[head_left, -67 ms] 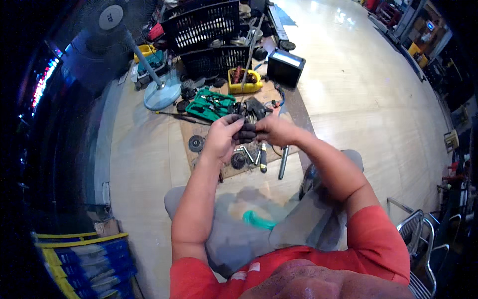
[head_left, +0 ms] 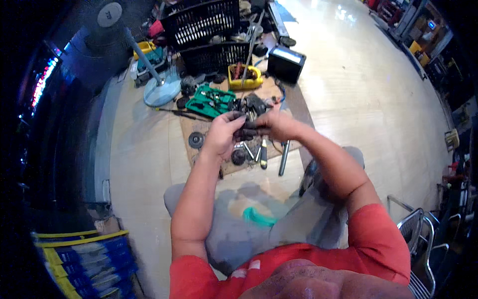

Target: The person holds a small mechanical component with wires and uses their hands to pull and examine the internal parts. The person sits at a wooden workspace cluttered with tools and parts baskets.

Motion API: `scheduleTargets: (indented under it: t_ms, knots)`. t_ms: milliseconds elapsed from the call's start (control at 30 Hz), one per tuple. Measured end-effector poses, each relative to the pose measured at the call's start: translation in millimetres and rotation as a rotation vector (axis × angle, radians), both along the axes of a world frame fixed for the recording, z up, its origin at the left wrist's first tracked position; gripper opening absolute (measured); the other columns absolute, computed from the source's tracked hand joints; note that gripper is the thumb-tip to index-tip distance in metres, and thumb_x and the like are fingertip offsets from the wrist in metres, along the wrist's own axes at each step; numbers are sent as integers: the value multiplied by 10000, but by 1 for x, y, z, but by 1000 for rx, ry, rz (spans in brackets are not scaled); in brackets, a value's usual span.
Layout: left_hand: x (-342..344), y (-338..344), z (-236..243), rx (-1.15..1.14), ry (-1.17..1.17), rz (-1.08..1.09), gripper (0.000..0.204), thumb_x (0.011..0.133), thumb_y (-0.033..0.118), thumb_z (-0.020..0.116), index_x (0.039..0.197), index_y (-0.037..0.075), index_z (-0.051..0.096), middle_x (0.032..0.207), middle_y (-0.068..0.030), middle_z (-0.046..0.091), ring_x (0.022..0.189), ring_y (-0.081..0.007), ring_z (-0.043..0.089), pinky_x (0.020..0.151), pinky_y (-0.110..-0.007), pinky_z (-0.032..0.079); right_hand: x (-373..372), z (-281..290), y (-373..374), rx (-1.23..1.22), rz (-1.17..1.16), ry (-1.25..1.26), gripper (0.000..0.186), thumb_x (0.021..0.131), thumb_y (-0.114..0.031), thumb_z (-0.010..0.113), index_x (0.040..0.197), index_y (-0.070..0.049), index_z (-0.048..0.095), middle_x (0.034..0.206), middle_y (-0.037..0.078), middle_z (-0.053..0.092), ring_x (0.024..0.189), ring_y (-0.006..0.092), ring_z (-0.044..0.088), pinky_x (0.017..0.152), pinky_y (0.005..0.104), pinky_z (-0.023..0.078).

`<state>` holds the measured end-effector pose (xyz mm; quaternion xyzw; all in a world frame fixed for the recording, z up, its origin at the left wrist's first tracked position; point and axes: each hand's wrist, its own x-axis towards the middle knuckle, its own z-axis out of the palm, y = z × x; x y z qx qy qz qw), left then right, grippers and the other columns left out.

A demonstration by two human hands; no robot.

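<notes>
My left hand [head_left: 224, 133] and my right hand [head_left: 278, 125] meet over a brown work board. Dark grime covers the left fingers, which curl inward. Both hands are closed around something I cannot make out, hidden by the fingers. Just beyond them lies a dark mechanical part [head_left: 256, 103]. A green tool case [head_left: 203, 105] lies open to the far left of the hands. On the near side are a round dark toothed part [head_left: 238, 157], a tool with a black and yellow handle [head_left: 264, 157] and a metal rod [head_left: 284, 159]. A second round part [head_left: 196, 140] rests left of my left hand.
Black plastic crates [head_left: 211, 57], a yellow tub [head_left: 246, 86] of parts and a black box [head_left: 286, 66] stand beyond the board. A fan's round base [head_left: 162, 92] is at far left. A green curved object [head_left: 259, 218] lies between my legs. A metal chair [head_left: 420, 224] stands lower right.
My right hand has shifted slightly right, and its fingers have moved over the left fingertips. The left hand stays almost in place.
</notes>
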<state>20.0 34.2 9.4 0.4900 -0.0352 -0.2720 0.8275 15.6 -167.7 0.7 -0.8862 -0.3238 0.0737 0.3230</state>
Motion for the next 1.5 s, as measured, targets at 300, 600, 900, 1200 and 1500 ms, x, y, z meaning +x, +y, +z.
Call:
scheduleTargets:
  t_ms: [300, 600, 900, 1200, 1500]
  knots:
    - [-9, -11, -7, 234, 5, -76, 158, 910, 59, 515, 1009, -46, 581, 885, -128, 669, 755, -193, 670, 700, -303, 557, 8, 5, -13, -114, -86, -108, 125, 790, -148, 647, 839, -34, 625, 784, 171, 614, 780, 361, 599, 680, 432, 466]
    - [-10, -26, -23, 752, -341, 3, 186, 859, 79, 584, 962, -60, 650, 833, -98, 680, 718, -154, 636, 678, -279, 503, 7, 2, -9, -158, -250, -212, 225, 824, -232, 627, 806, -10, 597, 795, 195, 619, 798, 399, 589, 692, 483, 459]
    - [-10, -35, -26, 776, -410, 275, 304, 866, 155, 584, 1050, -83, 634, 919, -105, 687, 797, -150, 624, 746, -281, 479, -7, -12, 14, 186, -482, -46, 240, 807, -221, 617, 814, 19, 629, 802, 255, 612, 816, 424, 594, 719, 488, 464]
    - [-7, -35, -36, 48, -135, 366, 184, 904, 43, 541, 1045, -60, 599, 953, -99, 645, 796, -147, 619, 712, -257, 513, -13, -26, 27, 437, -434, 124, 246, 805, -208, 630, 921, 8, 642, 787, 225, 627, 725, 365, 614, 666, 417, 478]
    - [1, -22, -32, -49, -21, 401, 131, 926, 54, 502, 1004, -26, 569, 936, -124, 648, 815, -213, 656, 693, -309, 546, -9, -27, 29, 370, -452, 190, 239, 790, -208, 659, 919, -7, 665, 771, 211, 640, 703, 326, 638, 666, 401, 492]
